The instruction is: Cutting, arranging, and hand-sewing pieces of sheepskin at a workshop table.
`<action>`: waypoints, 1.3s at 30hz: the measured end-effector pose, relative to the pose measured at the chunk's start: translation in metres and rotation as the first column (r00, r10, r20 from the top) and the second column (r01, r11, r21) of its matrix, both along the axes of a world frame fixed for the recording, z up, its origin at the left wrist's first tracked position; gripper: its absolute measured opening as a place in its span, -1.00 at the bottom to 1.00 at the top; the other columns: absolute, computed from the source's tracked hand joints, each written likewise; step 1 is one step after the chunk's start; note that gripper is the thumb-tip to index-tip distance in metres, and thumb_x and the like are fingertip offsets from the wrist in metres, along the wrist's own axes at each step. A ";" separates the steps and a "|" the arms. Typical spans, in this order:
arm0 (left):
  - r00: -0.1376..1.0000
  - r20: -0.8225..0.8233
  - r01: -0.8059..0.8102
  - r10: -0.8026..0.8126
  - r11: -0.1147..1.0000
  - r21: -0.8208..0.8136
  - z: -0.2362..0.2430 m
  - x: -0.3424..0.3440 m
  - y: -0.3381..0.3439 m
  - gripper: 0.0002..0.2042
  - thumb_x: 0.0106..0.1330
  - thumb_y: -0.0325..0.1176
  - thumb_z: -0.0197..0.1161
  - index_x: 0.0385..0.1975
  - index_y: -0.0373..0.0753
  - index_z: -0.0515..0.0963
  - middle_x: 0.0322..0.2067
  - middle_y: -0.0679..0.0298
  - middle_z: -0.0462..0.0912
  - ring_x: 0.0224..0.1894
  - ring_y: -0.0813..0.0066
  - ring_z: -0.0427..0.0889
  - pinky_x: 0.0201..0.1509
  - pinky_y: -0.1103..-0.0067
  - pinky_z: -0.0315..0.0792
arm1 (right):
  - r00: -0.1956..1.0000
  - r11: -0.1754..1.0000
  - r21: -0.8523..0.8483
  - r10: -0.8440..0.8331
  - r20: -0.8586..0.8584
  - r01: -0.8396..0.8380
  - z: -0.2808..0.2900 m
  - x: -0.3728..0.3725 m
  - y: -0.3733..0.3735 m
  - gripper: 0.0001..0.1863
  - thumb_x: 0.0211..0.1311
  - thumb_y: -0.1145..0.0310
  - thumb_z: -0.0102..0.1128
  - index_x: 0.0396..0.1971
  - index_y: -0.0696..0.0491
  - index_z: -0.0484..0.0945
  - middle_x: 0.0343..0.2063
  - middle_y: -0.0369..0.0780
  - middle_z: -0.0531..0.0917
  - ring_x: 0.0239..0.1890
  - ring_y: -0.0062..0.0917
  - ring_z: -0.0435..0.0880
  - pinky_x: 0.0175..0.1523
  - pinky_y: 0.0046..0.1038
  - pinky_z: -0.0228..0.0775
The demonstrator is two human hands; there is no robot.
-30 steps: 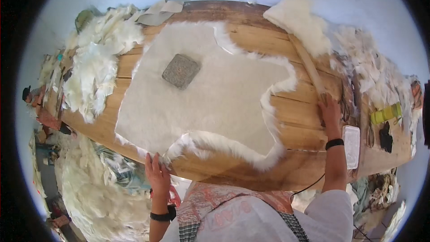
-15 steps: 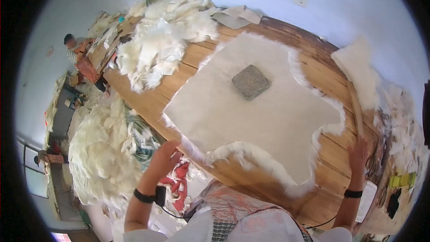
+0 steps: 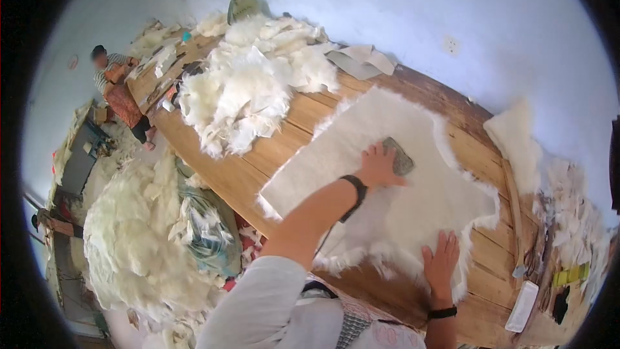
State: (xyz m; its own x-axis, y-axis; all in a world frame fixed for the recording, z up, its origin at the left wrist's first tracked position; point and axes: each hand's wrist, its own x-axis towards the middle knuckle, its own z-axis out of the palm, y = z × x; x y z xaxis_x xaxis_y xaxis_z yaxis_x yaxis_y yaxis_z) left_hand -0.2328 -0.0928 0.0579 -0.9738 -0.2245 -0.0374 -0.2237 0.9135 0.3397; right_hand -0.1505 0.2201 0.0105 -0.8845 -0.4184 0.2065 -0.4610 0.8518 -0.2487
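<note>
My left hand [image 3: 378, 168] reaches across a pale pelt [image 3: 476, 201], lying skin side up with white fur round its rim. Its spread fingers touch the left side of a grey square stone block [image 3: 402, 158] resting on the skin. My right hand [image 3: 441, 258] lies open and flat on the pelt's right lower part, close to the fur edge, with nothing in it.
The plank table [image 3: 213, 161] bears white fleece heaps [image 3: 239, 103], a wooden strip [image 3: 513, 207], a white tray [image 3: 520, 306] and a yellow object [image 3: 568, 274]. More fleece [image 3: 135, 232] is piled at lower left. A co-worker [image 3: 119, 97] stands at the table's far left end.
My left hand has moved from the pelt's near edge forward to the stone. My right hand has moved left from the wooden strip onto the pelt. The view has swung leftward.
</note>
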 end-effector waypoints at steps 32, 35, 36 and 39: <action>0.985 -0.158 0.002 0.074 0.901 0.434 -0.031 0.128 -0.253 -0.74 0.22 -0.29 0.20 -0.21 -0.34 0.55 -0.37 0.10 0.65 -0.31 0.34 0.64 -0.19 0.52 0.49 | 0.770 0.760 -0.194 -0.543 0.335 0.621 0.030 0.007 0.045 -0.60 0.19 0.25 0.11 -0.02 0.13 0.44 -0.28 -0.03 0.63 -0.15 -0.21 0.61 -0.06 -0.31 0.42; 0.989 -0.084 -0.068 0.123 0.876 0.478 -0.033 0.139 -0.264 -0.72 0.23 -0.34 0.19 -0.13 -0.36 0.53 -0.34 0.16 0.65 -0.30 0.47 0.61 -0.17 0.56 0.47 | 0.854 0.862 -0.078 -0.479 0.204 0.502 0.040 0.004 0.032 -0.56 0.16 0.13 0.13 -0.05 0.11 0.47 -0.28 -0.04 0.63 -0.14 -0.18 0.59 -0.01 -0.26 0.40; 0.992 -0.083 -0.038 0.090 0.875 0.483 -0.033 0.138 -0.254 -0.72 0.23 -0.34 0.19 -0.13 -0.36 0.53 -0.34 0.16 0.65 -0.30 0.47 0.61 -0.17 0.56 0.47 | 0.837 0.845 -0.074 -0.508 0.201 0.530 0.046 0.004 0.032 -0.56 0.16 0.13 0.13 -0.05 0.11 0.47 -0.28 -0.04 0.63 -0.14 -0.18 0.59 -0.01 -0.26 0.40; 0.992 -0.118 0.032 0.039 0.838 0.545 -0.017 0.138 -0.233 -0.67 0.21 -0.34 0.21 -0.07 -0.39 0.48 -0.27 0.13 0.63 -0.26 0.42 0.62 -0.16 0.55 0.47 | 0.751 0.811 0.002 -0.543 0.376 0.586 0.050 0.010 0.039 -0.51 0.15 0.04 0.12 -0.04 0.10 0.47 -0.18 -0.05 0.62 -0.07 -0.20 0.56 0.05 -0.24 0.36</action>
